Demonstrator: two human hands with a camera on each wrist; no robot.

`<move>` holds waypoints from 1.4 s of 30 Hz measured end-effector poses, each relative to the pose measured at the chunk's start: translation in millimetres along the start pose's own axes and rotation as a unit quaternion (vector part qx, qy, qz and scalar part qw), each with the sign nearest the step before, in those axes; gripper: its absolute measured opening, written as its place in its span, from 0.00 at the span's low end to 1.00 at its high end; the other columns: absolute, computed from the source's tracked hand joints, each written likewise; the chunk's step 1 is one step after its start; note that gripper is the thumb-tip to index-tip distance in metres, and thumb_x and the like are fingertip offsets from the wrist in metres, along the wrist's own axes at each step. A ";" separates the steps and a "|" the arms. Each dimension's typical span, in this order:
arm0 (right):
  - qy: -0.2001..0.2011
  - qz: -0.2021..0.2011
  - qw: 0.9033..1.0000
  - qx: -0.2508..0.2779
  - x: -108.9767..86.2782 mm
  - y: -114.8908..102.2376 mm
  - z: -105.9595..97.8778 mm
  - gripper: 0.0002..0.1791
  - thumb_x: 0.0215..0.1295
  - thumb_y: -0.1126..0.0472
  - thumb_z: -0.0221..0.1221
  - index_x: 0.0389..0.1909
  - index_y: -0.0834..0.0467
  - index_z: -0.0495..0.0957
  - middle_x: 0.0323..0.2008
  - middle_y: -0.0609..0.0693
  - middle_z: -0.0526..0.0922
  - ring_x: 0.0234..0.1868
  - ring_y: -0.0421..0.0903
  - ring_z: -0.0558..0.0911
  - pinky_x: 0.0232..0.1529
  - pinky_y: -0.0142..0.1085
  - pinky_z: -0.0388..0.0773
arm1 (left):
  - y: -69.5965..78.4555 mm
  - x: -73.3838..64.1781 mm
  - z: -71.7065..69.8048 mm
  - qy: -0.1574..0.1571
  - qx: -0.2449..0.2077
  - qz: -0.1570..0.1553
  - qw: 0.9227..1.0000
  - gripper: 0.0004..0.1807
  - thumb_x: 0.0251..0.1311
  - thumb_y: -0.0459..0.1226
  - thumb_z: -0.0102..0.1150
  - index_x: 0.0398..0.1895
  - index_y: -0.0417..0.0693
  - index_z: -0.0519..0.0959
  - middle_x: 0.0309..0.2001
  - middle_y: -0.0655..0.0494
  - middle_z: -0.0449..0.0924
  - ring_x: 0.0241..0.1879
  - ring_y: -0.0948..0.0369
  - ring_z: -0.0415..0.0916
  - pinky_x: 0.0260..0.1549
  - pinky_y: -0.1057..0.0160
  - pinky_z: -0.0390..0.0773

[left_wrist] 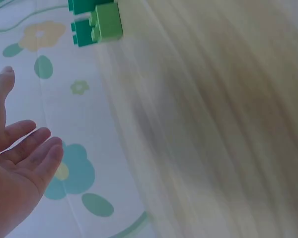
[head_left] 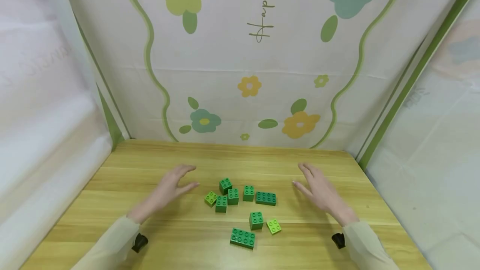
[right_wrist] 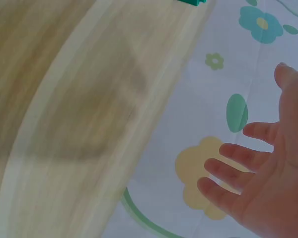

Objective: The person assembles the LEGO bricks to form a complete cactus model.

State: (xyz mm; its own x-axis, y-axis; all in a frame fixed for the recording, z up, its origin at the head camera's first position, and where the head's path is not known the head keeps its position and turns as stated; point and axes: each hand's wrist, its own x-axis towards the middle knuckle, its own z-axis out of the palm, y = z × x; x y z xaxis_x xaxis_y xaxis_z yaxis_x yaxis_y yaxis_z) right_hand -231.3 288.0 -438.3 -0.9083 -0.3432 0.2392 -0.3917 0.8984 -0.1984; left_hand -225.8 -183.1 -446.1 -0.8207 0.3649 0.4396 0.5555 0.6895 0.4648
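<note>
Several toy building bricks lie loose on the wooden table [head_left: 180, 236] between the two hands. My left hand [head_left: 168, 188] hovers left of them with relaxed fingers and holds nothing; nearest to it is a lime brick [head_left: 211, 198], beside a cluster of green bricks [head_left: 233, 196]. On the other side, my right hand [head_left: 318, 191] is held above the table, fingers spread, apart from a long dark green brick [head_left: 266, 198]. Closer to the front are a green square brick [head_left: 256, 220], a flat lime brick [head_left: 274, 226] and a long green brick [head_left: 242, 238].
A white cloth [head_left: 225, 53] printed with flowers hangs behind the table. More cloth hangs at the left side [head_left: 48, 95] and the right side [head_left: 438, 136]. Each wrist bears a small black device, such as the left one [head_left: 140, 243].
</note>
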 end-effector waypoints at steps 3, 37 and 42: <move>-0.001 0.002 1.000 0.016 -4.0 -6.2 1.9 0.40 0.74 0.41 0.51 0.74 0.64 0.56 0.71 0.66 0.64 0.70 0.66 0.66 0.68 0.63 0.66 | 2.0 -3.5 3.7 0.017 -0.019 0.029 0.999 0.27 0.57 0.39 0.70 0.57 0.34 0.76 0.54 0.38 0.81 0.50 0.45 0.82 0.47 0.49 0.85; 0.007 -0.070 0.991 0.117 -41.2 -63.8 27.0 0.27 0.71 0.48 0.57 0.64 0.60 0.72 0.59 0.55 0.79 0.60 0.52 0.80 0.59 0.49 0.80 | 45.5 -31.7 32.9 -0.068 -0.163 0.020 0.984 0.20 0.58 0.41 0.68 0.50 0.38 0.81 0.48 0.44 0.85 0.46 0.48 0.83 0.47 0.62 0.86; 0.019 -0.102 0.986 0.134 -46.4 -70.1 29.4 0.25 0.71 0.51 0.58 0.62 0.62 0.73 0.57 0.55 0.80 0.58 0.50 0.81 0.57 0.47 0.82 | 46.2 -33.0 36.6 -0.081 -0.172 0.010 0.982 0.19 0.58 0.39 0.69 0.50 0.38 0.81 0.48 0.45 0.85 0.47 0.49 0.83 0.47 0.62 0.86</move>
State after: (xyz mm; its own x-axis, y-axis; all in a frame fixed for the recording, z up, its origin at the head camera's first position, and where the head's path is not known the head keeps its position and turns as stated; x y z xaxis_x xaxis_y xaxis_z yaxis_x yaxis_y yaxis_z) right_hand -166.0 232.8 -463.4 -0.8029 -0.4933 0.3346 -0.5942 0.7063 -0.3848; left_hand -177.9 -140.3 -467.2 -0.8039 0.4901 0.3370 0.5619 0.4397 0.7007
